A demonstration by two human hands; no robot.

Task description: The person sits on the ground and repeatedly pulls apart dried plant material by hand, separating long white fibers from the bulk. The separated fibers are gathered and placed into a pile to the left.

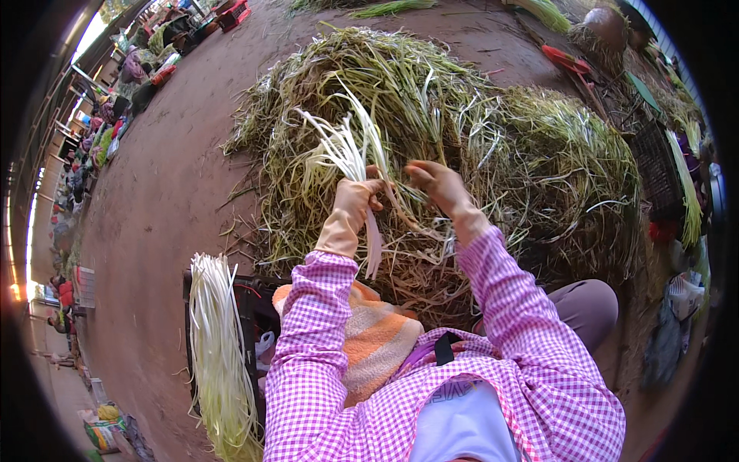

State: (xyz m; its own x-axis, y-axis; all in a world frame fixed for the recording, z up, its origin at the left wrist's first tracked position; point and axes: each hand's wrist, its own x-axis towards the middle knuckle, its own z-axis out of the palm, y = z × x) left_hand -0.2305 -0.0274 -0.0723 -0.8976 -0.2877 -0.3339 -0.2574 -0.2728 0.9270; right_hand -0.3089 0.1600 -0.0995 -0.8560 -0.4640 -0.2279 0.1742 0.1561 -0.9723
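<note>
My left hand (357, 199), in a pale rubber glove, is closed around a small bunch of whitish leafy stalks (342, 149). Their thin leaves fan out above the fist, and the pale stem ends hang below it. My right hand (436, 182) is a little to the right, blurred, with its fingers apart and nothing plainly held. A long limp strand hangs between the two hands. Beneath and beyond them lies a large heap of green and yellowed leaves (381, 86). At my left, a thick bundle of pale stalks (219, 346) lies across a black plastic crate (247, 283).
An orange striped towel (375, 341) covers my lap. The heap extends to the right, near my knee (586, 312). Another black crate (655, 167) and a green bundle (687, 190) stand at the far right. Several people sit along the left side, beyond the earthen floor (138, 219).
</note>
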